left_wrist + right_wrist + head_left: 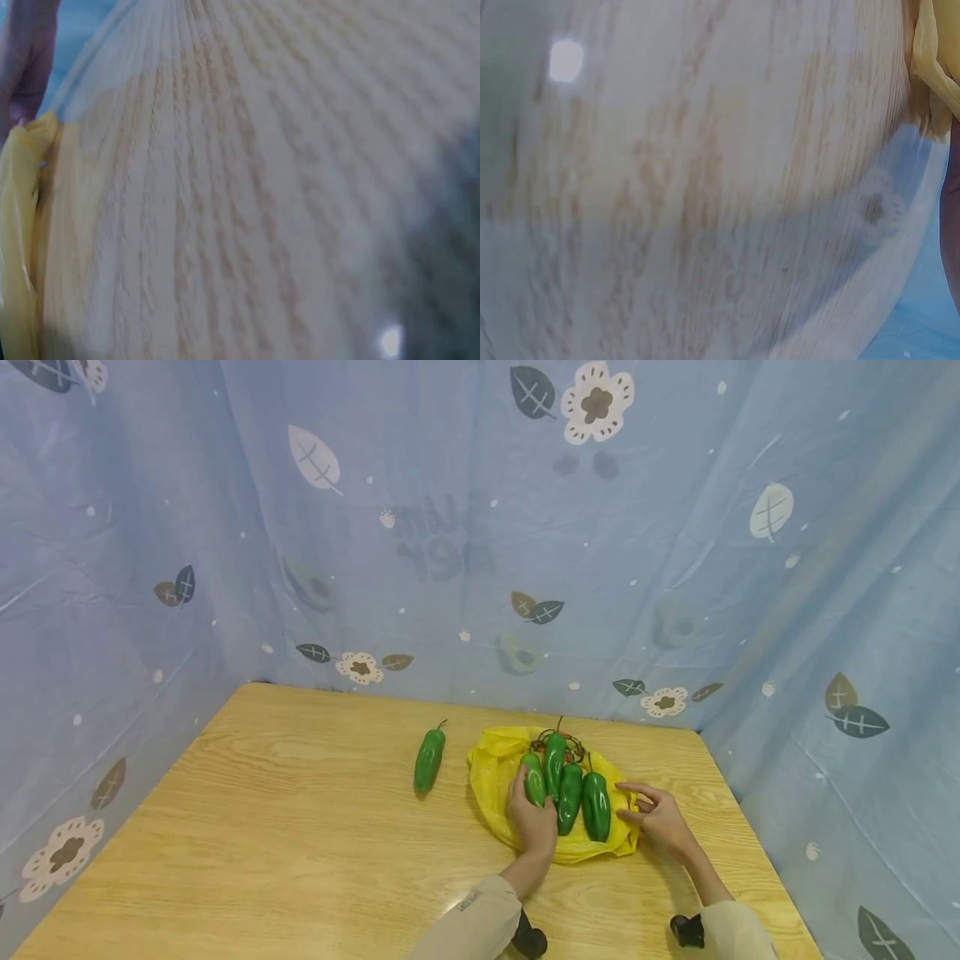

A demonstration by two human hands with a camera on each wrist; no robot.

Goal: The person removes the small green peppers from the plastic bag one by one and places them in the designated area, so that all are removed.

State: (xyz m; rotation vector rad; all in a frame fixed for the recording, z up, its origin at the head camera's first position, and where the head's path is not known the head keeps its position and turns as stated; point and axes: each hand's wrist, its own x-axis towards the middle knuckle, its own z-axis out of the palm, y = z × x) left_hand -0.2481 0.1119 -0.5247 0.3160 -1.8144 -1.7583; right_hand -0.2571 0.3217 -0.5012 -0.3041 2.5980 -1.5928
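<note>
A yellow plastic bag lies spread on the table, with several glossy green peppers on it. My left hand reaches over the bag's near left side. Its fingers and thumb are round the leftmost pepper, hiding the lower part. On the right edge of the bag, my right hand rests with thumb and forefinger apart, fingertips at the plastic. Part of this hand also shows beside the bag in the left wrist view. The right wrist view catches a fold of the bag.
One more green pepper lies alone left of the bag. Behind the bagged peppers is a tangle of thin dark strands with reddish bits. A blue patterned curtain encloses the wooden table at the back and sides.
</note>
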